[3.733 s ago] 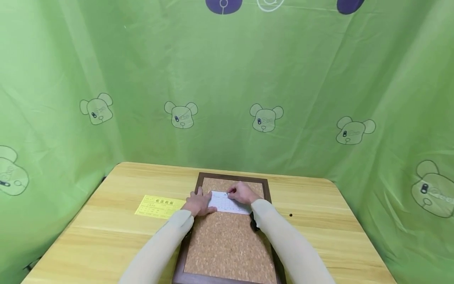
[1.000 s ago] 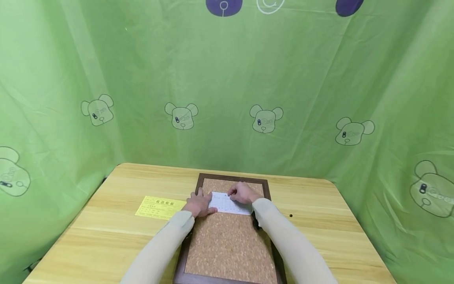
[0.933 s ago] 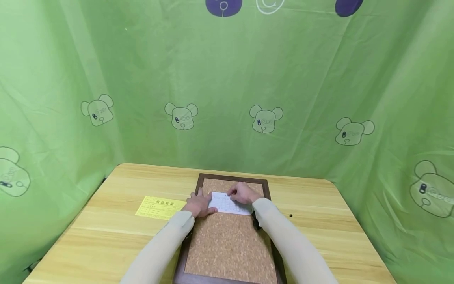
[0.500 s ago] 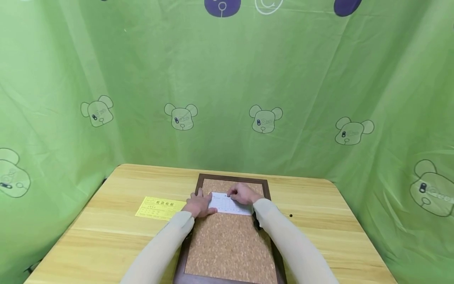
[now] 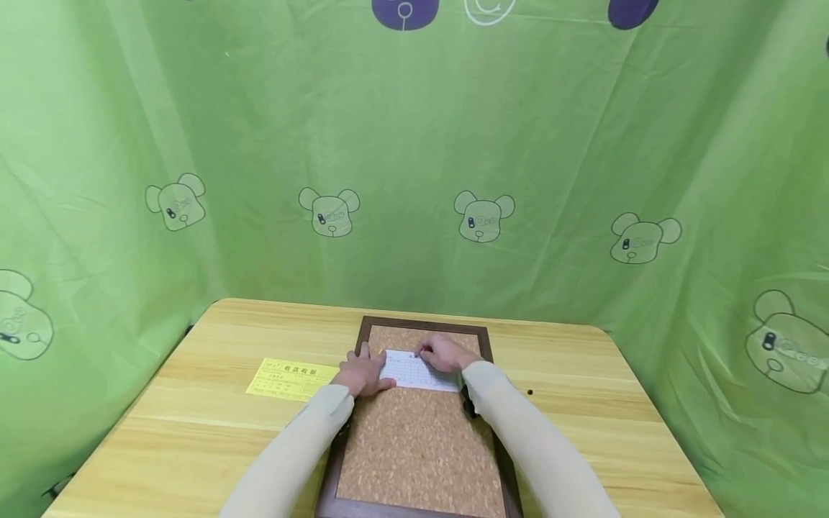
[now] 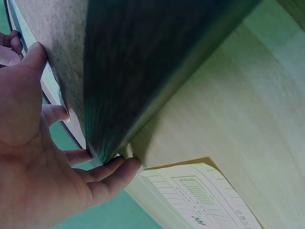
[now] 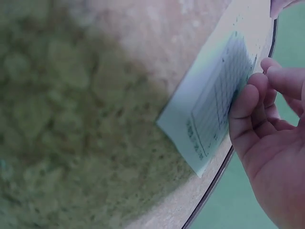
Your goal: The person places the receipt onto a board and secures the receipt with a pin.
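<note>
Filling our view from 9 round through 12 to 3 o'clock, a green curtain [image 5: 401,137] printed with bear heads hangs before us. Below it, toward 6 o'clock, we have a pale wooden table [image 5: 194,417]. On that lies a cork board [image 5: 421,453] with a dark frame [image 5: 427,323], its long sides running toward 12. Two pale sleeves [image 5: 294,446] reach in from 7 and 5 o'clock. Between the board's 9 and 10 o'clock, a yellow printed slip [image 5: 288,380] lies on the wood, partly covered by a sleeve. Toward the board's 12 o'clock, a white printed slip [image 5: 413,373] lies on the cork between our hands. Our left hand [image 5: 363,371] is at its 9 o'clock end, fingers spread, thumb and forefinger touching the paper, the others over the frame. Our right hand [image 5: 445,352] is at its 1 o'clock, fingers curled, thumb and forefinger together at the paper's upper edge; we cannot tell what they pinch. At the board's 3 o'clock, a tiny dark object [image 5: 529,392] lies on the table, too small for us to name.
</note>
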`<state>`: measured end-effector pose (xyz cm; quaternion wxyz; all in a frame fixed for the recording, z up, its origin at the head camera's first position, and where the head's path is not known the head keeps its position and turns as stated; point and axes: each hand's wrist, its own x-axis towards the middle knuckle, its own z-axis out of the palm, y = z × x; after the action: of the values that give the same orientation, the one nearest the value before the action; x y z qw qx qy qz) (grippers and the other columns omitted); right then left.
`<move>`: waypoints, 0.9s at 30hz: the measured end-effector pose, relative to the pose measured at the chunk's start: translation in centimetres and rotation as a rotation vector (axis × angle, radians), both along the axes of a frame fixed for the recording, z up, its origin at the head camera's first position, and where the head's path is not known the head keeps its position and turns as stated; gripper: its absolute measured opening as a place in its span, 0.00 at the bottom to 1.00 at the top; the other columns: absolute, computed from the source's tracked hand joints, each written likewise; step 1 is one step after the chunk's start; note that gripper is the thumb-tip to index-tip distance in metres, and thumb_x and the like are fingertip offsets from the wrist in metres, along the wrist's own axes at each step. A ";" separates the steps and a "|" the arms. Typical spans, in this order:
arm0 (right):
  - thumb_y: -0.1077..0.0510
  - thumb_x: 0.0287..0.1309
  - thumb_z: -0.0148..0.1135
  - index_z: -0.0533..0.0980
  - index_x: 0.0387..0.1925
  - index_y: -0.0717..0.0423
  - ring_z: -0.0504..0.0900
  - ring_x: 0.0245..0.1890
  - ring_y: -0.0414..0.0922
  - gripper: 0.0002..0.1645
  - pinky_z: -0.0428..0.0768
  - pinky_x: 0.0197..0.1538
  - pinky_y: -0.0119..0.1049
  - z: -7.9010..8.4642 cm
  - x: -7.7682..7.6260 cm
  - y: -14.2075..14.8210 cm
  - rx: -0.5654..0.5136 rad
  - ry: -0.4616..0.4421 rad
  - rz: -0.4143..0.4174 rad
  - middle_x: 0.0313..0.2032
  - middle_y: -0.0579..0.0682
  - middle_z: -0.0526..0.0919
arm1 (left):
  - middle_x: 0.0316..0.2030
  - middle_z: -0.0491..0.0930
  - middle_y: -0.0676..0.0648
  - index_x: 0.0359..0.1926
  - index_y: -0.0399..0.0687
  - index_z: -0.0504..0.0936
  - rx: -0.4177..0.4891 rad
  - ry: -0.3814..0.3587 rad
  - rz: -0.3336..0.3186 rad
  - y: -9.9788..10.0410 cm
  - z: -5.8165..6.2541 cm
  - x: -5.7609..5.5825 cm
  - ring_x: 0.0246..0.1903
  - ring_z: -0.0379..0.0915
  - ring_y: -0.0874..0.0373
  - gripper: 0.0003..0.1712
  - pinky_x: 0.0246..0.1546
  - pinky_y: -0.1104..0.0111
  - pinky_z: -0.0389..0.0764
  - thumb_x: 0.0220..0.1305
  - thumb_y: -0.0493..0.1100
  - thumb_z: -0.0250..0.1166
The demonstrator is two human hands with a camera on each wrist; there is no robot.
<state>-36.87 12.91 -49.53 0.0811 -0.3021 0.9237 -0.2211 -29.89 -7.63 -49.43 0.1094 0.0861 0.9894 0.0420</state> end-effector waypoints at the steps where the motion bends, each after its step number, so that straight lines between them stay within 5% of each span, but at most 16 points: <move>1: 0.65 0.65 0.51 0.80 0.40 0.57 0.74 0.33 0.40 0.11 0.74 0.40 0.38 0.1 0.0 0.0 0.001 -0.014 -0.010 0.33 0.46 0.79 | 0.69 0.49 0.34 0.72 0.56 0.58 -0.001 0.000 0.000 0.0 -0.1 -0.1 0.60 0.58 0.35 0.43 0.52 0.48 0.69 0.62 0.68 0.53; 12: 0.62 0.68 0.49 0.76 0.36 0.55 0.73 0.32 0.40 0.08 0.74 0.42 0.38 0.0 0.1 -0.1 -0.008 -0.088 -0.090 0.31 0.45 0.76 | 0.68 0.50 0.33 0.71 0.54 0.60 0.012 0.010 0.000 0.0 -0.2 -0.1 0.59 0.58 0.34 0.43 0.50 0.45 0.70 0.60 0.69 0.54; 27: 0.63 0.67 0.50 0.79 0.37 0.55 0.74 0.28 0.39 0.10 0.74 0.34 0.33 0.0 0.2 0.3 -0.046 -0.071 -0.136 0.28 0.44 0.76 | 0.68 0.51 0.33 0.71 0.54 0.60 0.011 0.013 0.002 0.0 -0.1 0.1 0.59 0.59 0.34 0.43 0.50 0.46 0.70 0.60 0.68 0.55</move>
<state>-36.72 13.23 -49.55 0.0914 -0.2324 0.9334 -0.2577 -29.80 -7.59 -49.53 0.1023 0.0859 0.9899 0.0469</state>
